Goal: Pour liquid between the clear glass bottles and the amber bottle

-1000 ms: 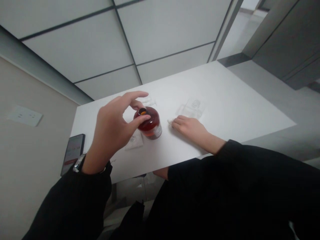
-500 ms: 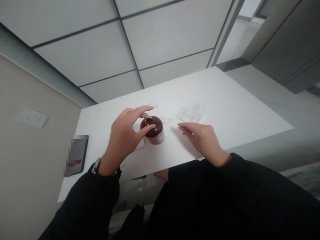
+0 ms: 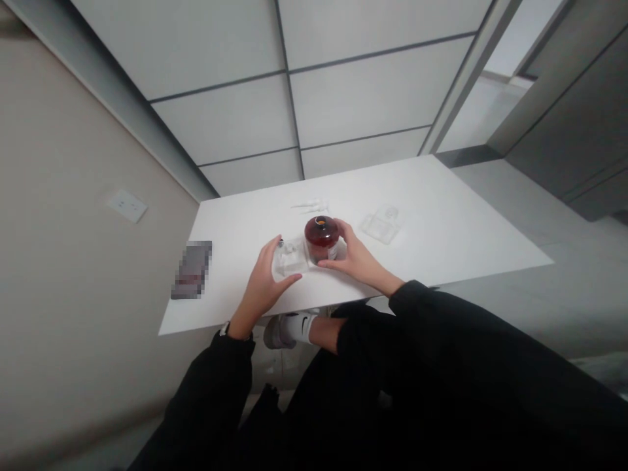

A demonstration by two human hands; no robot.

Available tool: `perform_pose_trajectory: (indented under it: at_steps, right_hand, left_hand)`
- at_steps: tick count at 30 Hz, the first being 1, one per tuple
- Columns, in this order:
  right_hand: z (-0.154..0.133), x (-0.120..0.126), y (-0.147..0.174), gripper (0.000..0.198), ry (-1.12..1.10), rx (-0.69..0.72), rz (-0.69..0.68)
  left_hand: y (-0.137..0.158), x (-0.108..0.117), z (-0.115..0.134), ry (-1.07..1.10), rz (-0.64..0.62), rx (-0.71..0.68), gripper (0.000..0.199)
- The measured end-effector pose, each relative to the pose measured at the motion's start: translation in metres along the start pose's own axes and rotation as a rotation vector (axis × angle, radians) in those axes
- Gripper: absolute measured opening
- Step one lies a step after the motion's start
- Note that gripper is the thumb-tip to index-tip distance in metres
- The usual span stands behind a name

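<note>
A squat red-brown bottle [image 3: 321, 237] with a round opening at its top and a pale label low on its side stands upright on the white table. My right hand [image 3: 350, 255] grips it from the right, thumb in front and fingers behind. To its left, my left hand [image 3: 267, 275] is open, thumb and fingers spread beside a clear plastic package [image 3: 292, 257]. A small dark bit [image 3: 280, 243] shows at the left fingertips; I cannot tell what it is or whether they touch it.
Another clear plastic package [image 3: 381, 224] lies right of the bottle. Thin whitish pieces [image 3: 311, 205] lie behind it. A blurred-out phone-like slab [image 3: 193, 269] rests at the table's left end. The white table [image 3: 456, 222] stands against panelled doors, with a wall on the left.
My left hand has let go of the bottle's top and moved left to the clear package. My right hand has come in and closed around the bottle. The camera view has shifted.
</note>
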State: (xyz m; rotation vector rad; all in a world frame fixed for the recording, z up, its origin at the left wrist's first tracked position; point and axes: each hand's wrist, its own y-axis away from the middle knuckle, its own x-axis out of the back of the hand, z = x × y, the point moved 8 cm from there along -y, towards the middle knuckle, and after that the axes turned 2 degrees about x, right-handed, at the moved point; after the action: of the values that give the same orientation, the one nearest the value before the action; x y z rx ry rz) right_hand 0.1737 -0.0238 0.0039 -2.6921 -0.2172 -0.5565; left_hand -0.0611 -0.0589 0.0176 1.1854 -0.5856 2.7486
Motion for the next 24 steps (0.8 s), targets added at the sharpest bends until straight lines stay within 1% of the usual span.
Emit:
perform_pose_trajectory:
  at_steps: [2,3,5,6,9,11,13,18,21,24]
  right_hand:
    - [0.002,-0.008,-0.01,0.114,-0.022,0.0,-0.032]
    - [0.004,-0.01,-0.013,0.114,-0.027,-0.008,-0.04]
    - [0.007,-0.011,-0.017,0.106,-0.028,-0.035,-0.046]
    - [0.008,-0.011,-0.017,0.101,-0.025,-0.052,-0.044]
    - [0.011,-0.006,-0.014,0.09,-0.012,-0.089,-0.027]
    - [0.011,0.002,-0.009,0.091,-0.006,-0.105,-0.006]
    - [0.012,0.011,-0.003,0.093,-0.006,-0.116,0.021]
    - [0.013,0.042,0.011,0.089,0.013,-0.128,0.1]
    - [0.016,0.058,0.01,0.088,0.048,-0.131,0.154]
    - [0.02,0.069,0.005,0.09,0.08,-0.139,0.186]
  left_hand:
    - [-0.001,-0.008,-0.001,-0.041,0.018,0.001,0.084]
    - [-0.004,-0.01,-0.002,-0.053,0.02,0.015,0.084]
    - [-0.011,-0.011,-0.002,-0.07,0.023,0.051,0.088]
    - [-0.015,-0.012,-0.001,-0.09,0.005,0.055,0.089]
    - [-0.024,-0.011,0.004,-0.158,-0.024,0.047,0.079]
    - [-0.03,-0.01,0.007,-0.192,-0.031,0.04,0.07]
    - [-0.038,-0.012,0.009,-0.217,-0.049,0.035,0.066]
    - [-0.068,-0.023,0.012,-0.261,-0.163,0.029,0.068]
    - [-0.088,-0.033,0.01,-0.271,-0.233,-0.014,0.068]
    - [-0.102,-0.042,0.006,-0.239,-0.229,-0.092,0.066]
